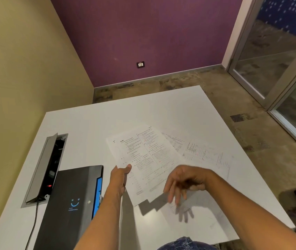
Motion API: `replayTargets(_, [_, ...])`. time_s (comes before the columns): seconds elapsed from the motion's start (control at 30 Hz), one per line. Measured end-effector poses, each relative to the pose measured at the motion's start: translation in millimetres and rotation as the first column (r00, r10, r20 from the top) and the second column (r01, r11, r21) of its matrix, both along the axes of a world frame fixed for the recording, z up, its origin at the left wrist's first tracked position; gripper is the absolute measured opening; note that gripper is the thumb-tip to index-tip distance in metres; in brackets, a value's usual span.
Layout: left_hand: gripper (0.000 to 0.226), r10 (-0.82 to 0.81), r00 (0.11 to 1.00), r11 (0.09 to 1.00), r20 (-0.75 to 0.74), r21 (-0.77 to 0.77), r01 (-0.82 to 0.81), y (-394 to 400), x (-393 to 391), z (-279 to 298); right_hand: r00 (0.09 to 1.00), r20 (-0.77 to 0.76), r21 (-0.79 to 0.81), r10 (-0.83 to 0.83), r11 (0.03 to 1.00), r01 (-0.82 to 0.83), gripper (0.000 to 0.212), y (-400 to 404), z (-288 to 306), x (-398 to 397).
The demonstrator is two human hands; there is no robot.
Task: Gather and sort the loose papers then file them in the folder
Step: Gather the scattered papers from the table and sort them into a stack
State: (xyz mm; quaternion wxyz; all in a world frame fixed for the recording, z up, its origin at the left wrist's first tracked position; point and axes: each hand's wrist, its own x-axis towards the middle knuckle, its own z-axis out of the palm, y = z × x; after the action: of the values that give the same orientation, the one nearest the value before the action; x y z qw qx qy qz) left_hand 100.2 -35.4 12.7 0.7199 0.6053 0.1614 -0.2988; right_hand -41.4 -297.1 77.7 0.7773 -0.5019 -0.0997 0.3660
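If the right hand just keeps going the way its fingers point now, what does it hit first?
The right hand has its fingers pointing down toward the table. Going straight on, it would probably meet the loose sheet lying under it, where its shadow falls; its height above the sheet is unclear.

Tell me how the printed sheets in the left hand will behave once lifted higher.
The printed sheets look thin, so they will probably droop away from the left hand, whose grip is at one edge only. Being loose, they may fan or slip apart. Likely very light.

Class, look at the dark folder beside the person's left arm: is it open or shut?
Shut. The folder lies flat on the table, its cover closed over the blue edge, with no papers visibly inside.
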Motion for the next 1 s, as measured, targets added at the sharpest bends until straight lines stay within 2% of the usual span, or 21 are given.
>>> replayTargets(0.03, [0.038,-0.028,1.000,1.000,-0.013,-0.007,0.028,2,0,3,0.988,0.008,0.056,-0.156,0.986,0.155,0.056,-5,1,3])
replayTargets(0.07, [0.037,-0.063,0.998,0.998,-0.027,-0.021,0.062,3,-1,6,0.928,0.003,0.028,-0.372,0.928,0.372,0.054,-8,1,6])
replayTargets(0.1, [0.036,-0.102,0.994,0.994,-0.038,-0.036,0.100,4,-2,9,0.797,0.008,-0.073,-0.604,0.794,0.603,0.054,-10,0,12])
replayTargets(0.13, [0.035,-0.138,0.989,0.989,-0.045,-0.052,0.135,4,-4,12,0.621,0.060,-0.214,-0.782,0.597,0.773,0.053,-13,-4,17])
replayTargets(0.17, [0.035,-0.166,0.985,0.984,-0.051,-0.073,0.162,3,-5,15,0.482,0.146,-0.381,-0.864,0.400,0.833,0.055,-15,-8,21])
replayTargets(0.2, [0.035,-0.186,0.981,0.979,-0.058,-0.097,0.180,1,-7,18,0.438,0.200,-0.530,-0.877,0.279,0.801,0.059,-15,-10,21])
replayTargets(0.23, [0.035,-0.198,0.978,0.975,-0.067,-0.118,0.190,-1,-9,20,0.453,0.188,-0.618,-0.871,0.253,0.745,0.063,-14,-16,19])
replayTargets(0.27, [0.035,-0.205,0.976,0.973,-0.078,-0.129,0.194,-3,-12,21,0.484,0.133,-0.647,-0.865,0.294,0.703,0.064,-12,-21,15])
replayTargets(0.33, [0.035,-0.211,0.973,0.971,-0.095,-0.132,0.198,-7,-17,21,0.550,-0.017,-0.567,-0.835,0.461,0.682,0.054,-8,-31,8])
replayTargets(0.37, [0.036,-0.217,0.972,0.971,-0.092,-0.127,0.205,-9,-19,21,0.573,-0.043,-0.519,-0.819,0.508,0.687,0.052,-6,-38,5])
replayTargets(0.4, [0.037,-0.224,0.971,0.970,-0.086,-0.118,0.213,-11,-21,20,0.576,-0.033,-0.494,-0.817,0.514,0.701,0.052,-5,-43,3])
replayTargets(0.53, [0.038,-0.278,0.960,0.958,-0.027,-0.080,0.275,-17,-28,18,0.455,0.034,-0.544,-0.890,0.365,0.755,0.053,-3,-55,5])
replayTargets(0.63, [0.043,-0.318,0.947,0.946,0.051,-0.042,0.320,-21,-29,18,0.439,0.002,-0.537,-0.899,0.369,0.758,0.053,1,-56,9])
replayTargets(0.77, [0.048,-0.368,0.925,0.927,0.099,-0.036,0.373,-21,-27,21,0.439,0.027,-0.553,-0.898,0.352,0.755,0.029,-2,-55,13])
replayTargets(0.87, [0.053,-0.415,0.903,0.903,0.112,-0.072,0.424,-18,-26,23,0.442,-0.027,-0.494,-0.897,0.396,0.774,0.046,-8,-49,11])
replayTargets(1.0, [0.053,-0.420,0.900,0.896,0.117,-0.101,0.431,-13,-24,22,0.563,-0.155,-0.304,-0.812,0.581,0.755,0.047,-16,-44,6])
